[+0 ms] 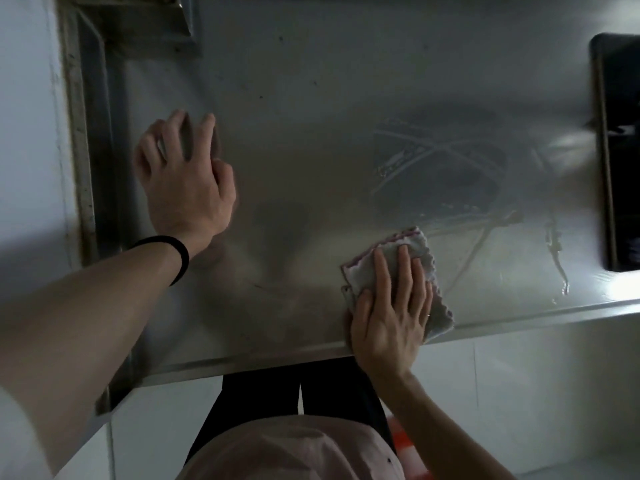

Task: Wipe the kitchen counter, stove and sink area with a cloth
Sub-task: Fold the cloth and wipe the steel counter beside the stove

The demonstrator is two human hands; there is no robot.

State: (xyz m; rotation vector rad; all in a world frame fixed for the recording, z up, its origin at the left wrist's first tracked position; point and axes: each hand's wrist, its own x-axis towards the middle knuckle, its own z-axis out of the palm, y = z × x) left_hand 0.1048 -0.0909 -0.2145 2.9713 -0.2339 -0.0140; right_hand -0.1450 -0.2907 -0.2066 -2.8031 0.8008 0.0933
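At the left our left hand (183, 181) rests on the steel surface (311, 81). Its fingers (204, 133) are spread and a little bent, with the tips down, and they hold nothing. We judge it is there to brace us as we lean over. A black band (180, 258) circles that wrist.

Toward the right, close to the front edge, lies the folded cloth (412, 242). Our right hand (388, 327) presses it flat with straight fingers laid on top, pressing rather than gripping, so that the whole pad of fabric meets the metal. We cannot tell whether the thumb tucks under its edge.

Beyond and right of the cloth, wet streaks (450, 157) curve across the steel, so we take that part to be wiped already and the dull left part still to do.

At the far right is a dark rimmed recess (620, 150), stove or sink we cannot tell, nor whether anything is in it.
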